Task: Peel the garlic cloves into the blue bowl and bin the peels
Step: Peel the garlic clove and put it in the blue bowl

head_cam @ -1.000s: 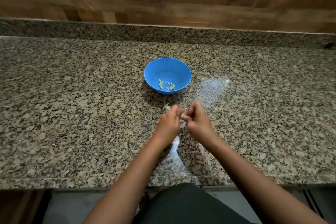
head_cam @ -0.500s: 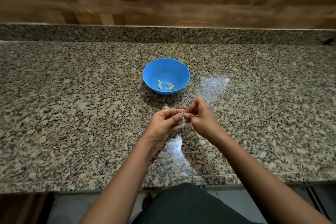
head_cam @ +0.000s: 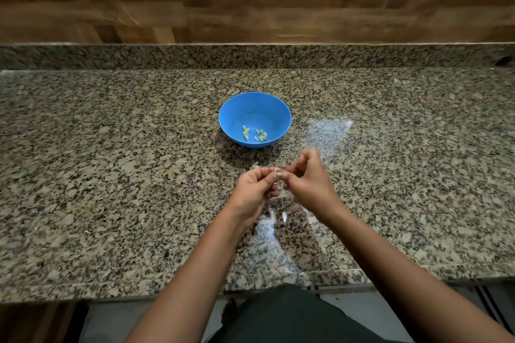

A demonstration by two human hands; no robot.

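Lower centre: left hand (head_cam: 253, 189) and right hand (head_cam: 309, 181) meet over the counter (head_cam: 111, 161), fingers (head_cam: 264, 171) of both curled, pinching one garlic clove (head_cam: 279, 174) between them, presumably one steadying, one stripping skin. Beyond, mid-frame, the blue bowl (head_cam: 253, 110) sits within reach, holding peeled cloves (head_cam: 255, 133).

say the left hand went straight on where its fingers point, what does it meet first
The left hand points rightward at the garlic clove it pinches; beyond, seemingly level, is the right hand. The blue bowl lies off that line.
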